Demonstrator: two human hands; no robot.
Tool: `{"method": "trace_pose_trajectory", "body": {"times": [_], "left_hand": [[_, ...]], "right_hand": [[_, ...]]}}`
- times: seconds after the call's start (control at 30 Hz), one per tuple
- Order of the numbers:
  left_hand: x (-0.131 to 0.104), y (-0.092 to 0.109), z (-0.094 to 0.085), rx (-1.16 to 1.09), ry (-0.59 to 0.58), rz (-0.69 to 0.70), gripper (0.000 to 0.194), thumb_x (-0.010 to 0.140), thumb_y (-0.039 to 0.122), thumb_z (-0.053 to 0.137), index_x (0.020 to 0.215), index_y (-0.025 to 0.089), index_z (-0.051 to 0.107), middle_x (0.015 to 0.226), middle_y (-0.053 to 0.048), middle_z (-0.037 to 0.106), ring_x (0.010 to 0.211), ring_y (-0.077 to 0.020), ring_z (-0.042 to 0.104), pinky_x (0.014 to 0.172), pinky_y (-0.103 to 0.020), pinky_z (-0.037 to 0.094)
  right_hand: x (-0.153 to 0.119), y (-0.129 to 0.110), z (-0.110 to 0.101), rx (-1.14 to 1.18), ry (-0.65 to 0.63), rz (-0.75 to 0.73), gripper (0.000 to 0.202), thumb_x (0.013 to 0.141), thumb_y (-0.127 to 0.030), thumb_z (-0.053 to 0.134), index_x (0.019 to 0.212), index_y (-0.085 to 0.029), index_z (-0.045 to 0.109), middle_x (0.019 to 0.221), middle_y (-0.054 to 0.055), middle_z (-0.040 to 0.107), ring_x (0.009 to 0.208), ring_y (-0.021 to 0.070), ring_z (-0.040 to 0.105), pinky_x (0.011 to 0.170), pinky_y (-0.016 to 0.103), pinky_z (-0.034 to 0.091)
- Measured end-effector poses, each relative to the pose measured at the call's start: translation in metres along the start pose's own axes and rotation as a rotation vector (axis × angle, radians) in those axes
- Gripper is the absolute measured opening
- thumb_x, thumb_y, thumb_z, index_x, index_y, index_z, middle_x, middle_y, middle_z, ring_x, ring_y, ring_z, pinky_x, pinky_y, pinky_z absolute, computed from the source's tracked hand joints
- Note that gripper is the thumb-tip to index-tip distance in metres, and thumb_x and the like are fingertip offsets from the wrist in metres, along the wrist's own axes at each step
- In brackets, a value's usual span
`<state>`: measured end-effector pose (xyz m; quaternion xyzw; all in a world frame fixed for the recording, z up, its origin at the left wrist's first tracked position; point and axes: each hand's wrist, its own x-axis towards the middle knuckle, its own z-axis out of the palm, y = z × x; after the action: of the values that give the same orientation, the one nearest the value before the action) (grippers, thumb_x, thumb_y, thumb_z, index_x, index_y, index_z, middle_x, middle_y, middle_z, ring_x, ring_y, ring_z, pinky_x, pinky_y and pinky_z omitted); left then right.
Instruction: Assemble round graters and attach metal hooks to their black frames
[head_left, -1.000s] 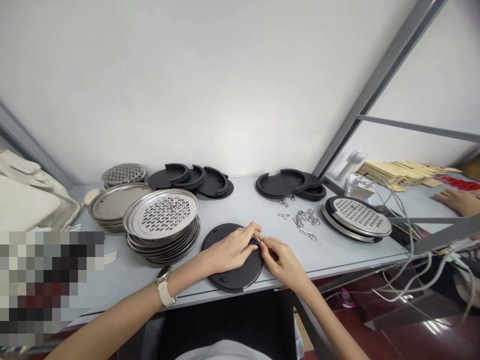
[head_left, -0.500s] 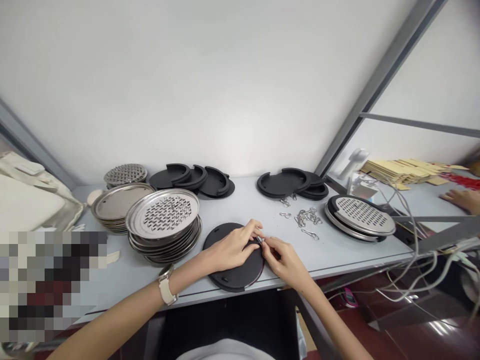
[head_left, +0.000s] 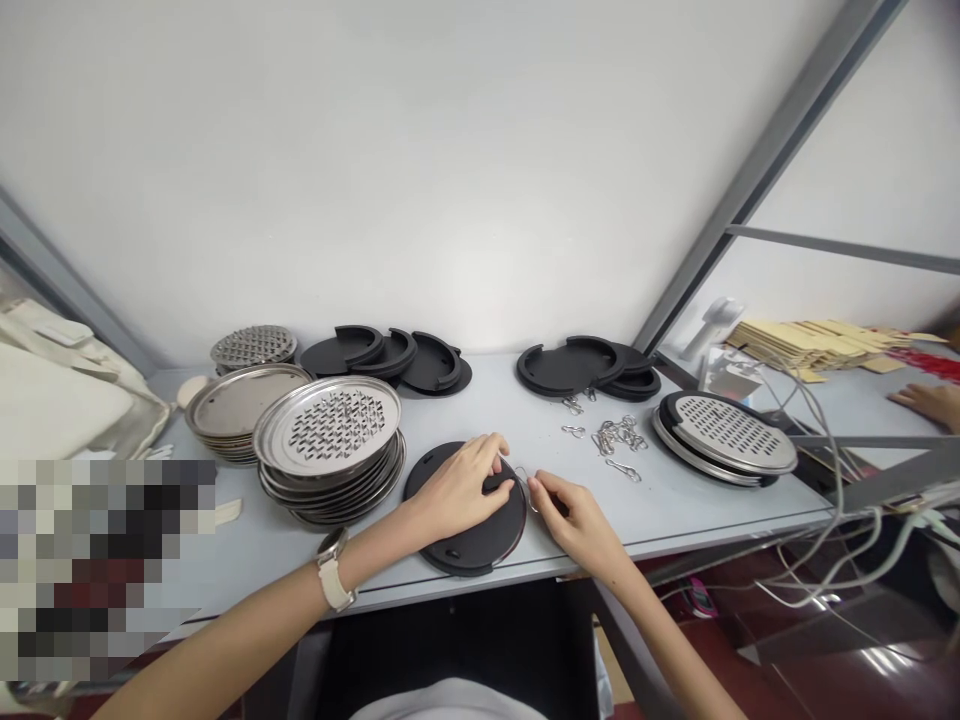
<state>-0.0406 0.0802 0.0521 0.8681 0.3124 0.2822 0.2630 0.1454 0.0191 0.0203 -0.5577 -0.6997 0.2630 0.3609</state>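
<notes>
A round black plate (head_left: 465, 530) lies near the front edge of the grey table. My left hand (head_left: 469, 485) rests over its upper right part, thumb and fingers apart, with nothing visibly gripped. Just right of the plate, my right hand (head_left: 562, 510) pinches a thin metal wire clip (head_left: 523, 476) between thumb and index finger. Several loose metal clips (head_left: 619, 437) lie behind and to the right of my right hand.
Stacked metal grater discs (head_left: 330, 430) and plain metal discs (head_left: 244, 405) stand left. Black holders (head_left: 431, 362) lie along the wall, more (head_left: 570, 367) to the right. Another grater stack (head_left: 727, 435) sits right. A person's hand (head_left: 926, 402) rests near yellow pieces (head_left: 810, 345).
My right hand has shifted slightly right, away from my left fingers, and the wire clip now shows between the hands. The left hand has moved slightly left and up.
</notes>
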Motion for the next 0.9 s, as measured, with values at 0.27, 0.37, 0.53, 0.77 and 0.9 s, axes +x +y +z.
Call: {"method": "trace_pose_trajectory", "body": {"times": [0.27,0.37,0.53,0.77,0.9], "left_hand": [[0.000,0.007,-0.004,-0.005,-0.075,0.039,0.021,0.080,0.017,0.060,0.097,0.022,0.047,0.084,0.002,0.053,0.082,-0.0149,0.054,0.075,-0.027,0.045],[-0.001,0.009,-0.004,0.015,-0.097,0.055,0.021,0.083,0.019,0.059,0.101,0.021,0.048,0.086,0.001,0.054,0.083,-0.0158,0.055,0.075,-0.028,0.045],[-0.002,0.010,-0.005,0.060,-0.109,0.085,0.018,0.085,0.021,0.057,0.103,0.020,0.050,0.097,-0.002,0.053,0.089,-0.0169,0.055,0.079,-0.029,0.046],[-0.003,0.012,-0.009,0.107,-0.142,0.093,0.018,0.090,0.025,0.053,0.106,0.020,0.055,0.101,-0.003,0.052,0.089,-0.0169,0.056,0.080,-0.029,0.047],[-0.003,0.012,-0.008,0.125,-0.138,0.116,0.014,0.091,0.024,0.052,0.104,0.020,0.055,0.100,-0.004,0.052,0.092,-0.0177,0.056,0.081,-0.030,0.046]], "right_hand": [[0.001,-0.005,-0.001,-0.058,-0.029,-0.029,0.034,0.098,-0.035,0.035,0.068,-0.020,0.033,0.061,-0.004,0.038,0.057,0.0116,0.037,0.057,0.024,0.029],[0.001,-0.006,-0.001,-0.076,-0.033,-0.044,0.033,0.098,-0.034,0.035,0.068,-0.020,0.035,0.062,-0.004,0.040,0.058,0.0120,0.039,0.058,0.025,0.030],[0.000,-0.005,0.000,-0.105,-0.036,-0.049,0.033,0.099,-0.033,0.034,0.067,-0.020,0.034,0.063,-0.003,0.042,0.059,0.0126,0.041,0.058,0.025,0.031],[-0.001,-0.005,-0.001,-0.119,-0.039,-0.057,0.036,0.099,-0.033,0.033,0.066,-0.020,0.035,0.064,-0.002,0.045,0.061,0.0138,0.044,0.059,0.026,0.033],[-0.001,-0.004,-0.002,-0.105,-0.041,-0.060,0.036,0.099,-0.033,0.034,0.065,-0.021,0.034,0.063,-0.002,0.044,0.060,0.0135,0.043,0.058,0.026,0.033]]}}
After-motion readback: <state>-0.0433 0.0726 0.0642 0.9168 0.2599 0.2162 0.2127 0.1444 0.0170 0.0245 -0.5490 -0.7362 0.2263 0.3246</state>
